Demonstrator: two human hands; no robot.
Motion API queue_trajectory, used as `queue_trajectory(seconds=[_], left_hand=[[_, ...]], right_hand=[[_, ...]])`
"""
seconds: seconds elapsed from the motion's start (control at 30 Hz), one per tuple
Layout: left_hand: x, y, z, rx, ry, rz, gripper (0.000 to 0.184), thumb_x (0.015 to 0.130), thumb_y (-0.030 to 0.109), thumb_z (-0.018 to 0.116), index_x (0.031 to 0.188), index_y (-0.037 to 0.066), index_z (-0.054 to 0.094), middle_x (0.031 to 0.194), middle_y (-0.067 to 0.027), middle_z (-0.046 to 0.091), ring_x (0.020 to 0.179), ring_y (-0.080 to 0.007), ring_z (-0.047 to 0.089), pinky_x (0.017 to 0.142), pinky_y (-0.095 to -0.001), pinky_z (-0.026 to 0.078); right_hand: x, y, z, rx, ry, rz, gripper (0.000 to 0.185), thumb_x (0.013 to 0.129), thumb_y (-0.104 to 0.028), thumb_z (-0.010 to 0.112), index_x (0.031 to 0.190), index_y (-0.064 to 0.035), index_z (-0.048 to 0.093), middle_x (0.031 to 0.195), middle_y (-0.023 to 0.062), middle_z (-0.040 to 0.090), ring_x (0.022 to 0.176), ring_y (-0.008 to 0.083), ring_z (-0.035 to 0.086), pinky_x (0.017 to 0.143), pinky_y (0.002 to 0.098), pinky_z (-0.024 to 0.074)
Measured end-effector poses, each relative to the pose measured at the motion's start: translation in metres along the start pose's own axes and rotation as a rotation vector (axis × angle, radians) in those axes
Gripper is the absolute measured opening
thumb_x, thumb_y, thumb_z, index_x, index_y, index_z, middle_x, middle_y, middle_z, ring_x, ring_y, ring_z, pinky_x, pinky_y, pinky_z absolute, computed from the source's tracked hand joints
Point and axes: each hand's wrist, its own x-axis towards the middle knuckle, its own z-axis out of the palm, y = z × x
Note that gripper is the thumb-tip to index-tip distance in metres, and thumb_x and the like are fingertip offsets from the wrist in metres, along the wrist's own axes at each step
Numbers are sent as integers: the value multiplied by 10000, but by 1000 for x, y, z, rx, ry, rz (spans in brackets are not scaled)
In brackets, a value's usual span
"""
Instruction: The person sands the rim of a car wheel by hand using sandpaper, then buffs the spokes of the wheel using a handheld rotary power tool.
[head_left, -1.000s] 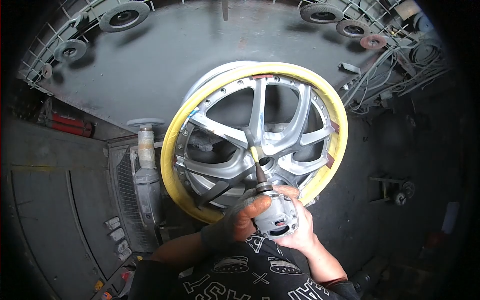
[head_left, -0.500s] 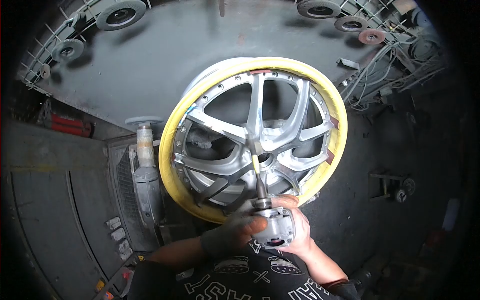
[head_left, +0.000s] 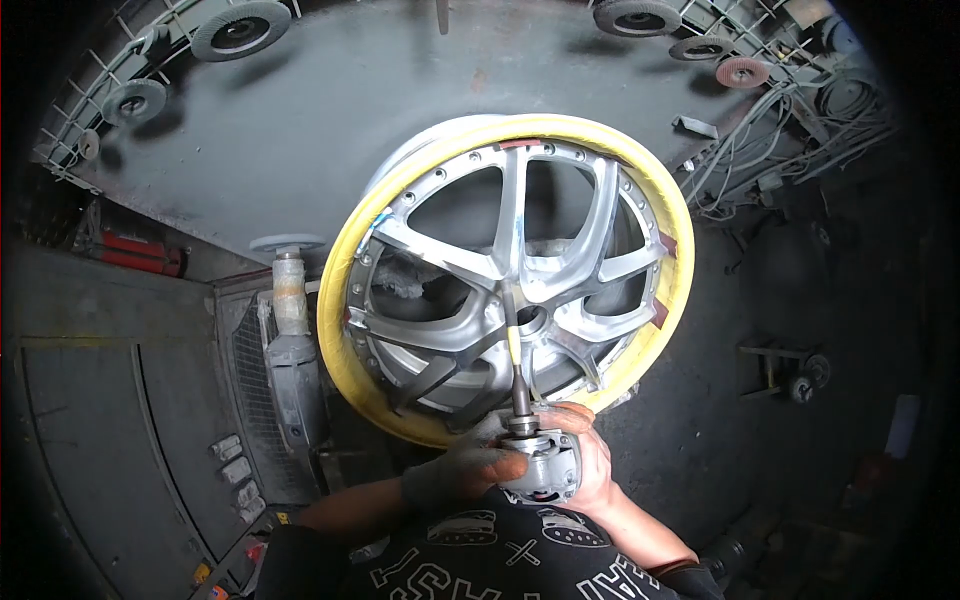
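Observation:
A silver spoked wheel (head_left: 565, 270) stands in front of me, its rim covered in yellow tape. Below its hub, my left hand (head_left: 465, 465), in a grey and orange glove, is wrapped round the left side of a grey power tool (head_left: 545, 468). My right hand (head_left: 590, 455) closes round the tool's right side; orange glove material shows at its fingers. From the tool a thin shaft with a yellow band (head_left: 515, 345) reaches up to the spokes just left of the centre hole. The shaft's tip is blurred, so contact cannot be made out.
A second power tool with a disc (head_left: 290, 340) stands at the left. Abrasive discs (head_left: 240, 30) hang on a wire rack along the top. Cables (head_left: 745, 150) lie at the upper right. A red cylinder (head_left: 140, 252) is at the far left, and a small wheeled stand (head_left: 775, 370) at the right.
Both hands and the tool have moved down, toward my body, and the shaft has shifted lower over the hub. The wheel appears slightly higher and further left in view.

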Motion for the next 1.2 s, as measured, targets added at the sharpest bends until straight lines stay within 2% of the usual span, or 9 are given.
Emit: queue_trajectory(seconds=[0.2,0.33,0.53,0.63,0.73,0.77,1.0,1.13,1.2], left_hand=[[-2,-7,-4,13,152,-32,838,784,597,704,1325,-20,540,1383,-152,516,1279,-238,490,1089,-379,363],[3,0,-3,34,60,3,892,743,631,688,1306,-46,542,1396,-175,506,1276,-252,512,1090,-386,389],[5,-6,3,130,-47,-4,938,821,711,591,1377,-36,474,1419,-155,483,1304,-249,465,1087,-379,355],[13,5,18,-87,4,-44,1063,667,655,792,1390,-39,437,1402,-138,502,1266,-208,516,1060,-348,418],[24,4,21,-3,92,-8,1130,625,744,764,1365,-54,459,1392,-153,502,1269,-222,511,1068,-374,409],[31,-5,8,-63,3,66,1005,689,614,804,1395,-3,445,1382,-100,510,1255,-180,492,1067,-351,382],[50,-30,-7,-77,102,35,724,820,391,763,1345,-13,474,1210,-75,582,1127,-144,550,1006,-329,434],[43,-14,19,-75,86,70,721,815,383,780,1341,-5,477,1186,-65,583,1112,-139,548,987,-307,443],[41,-27,21,-17,43,-23,850,757,524,799,1318,-4,439,1205,-57,548,1101,-127,528,940,-317,456]], right_hand=[[26,-1,-5,-6,-5,-55,777,611,-147,872,1248,89,495,1179,237,624,1061,393,646,930,441,513],[-1,15,8,-88,60,-34,845,597,-214,897,1273,83,485,1209,208,614,1079,392,624,975,474,476],[4,-2,-12,64,-7,23,803,617,-188,886,1259,82,486,1185,203,630,1079,385,638,983,447,488],[-3,7,-17,121,-20,91,876,554,-217,909,1270,63,488,1155,193,644,1049,347,662,937,420,516],[0,14,-14,126,18,182,913,528,-244,918,1276,52,486,1070,173,676,958,286,698,858,374,547],[5,16,-16,156,18,187,905,528,-236,916,1272,51,491,1068,167,678,956,272,698,855,368,547],[1,39,-9,287,33,260,869,515,-204,912,1254,34,522,1135,151,660,1003,244,672,914,355,515],[-16,53,-11,333,15,275,895,509,-233,913,1267,32,519,1204,168,624,1098,270,627,978,383,475],[-37,61,-12,366,-31,360,923,506,-268,916,1280,30,510,1229,173,612,1158,288,593,1013,407,446]])
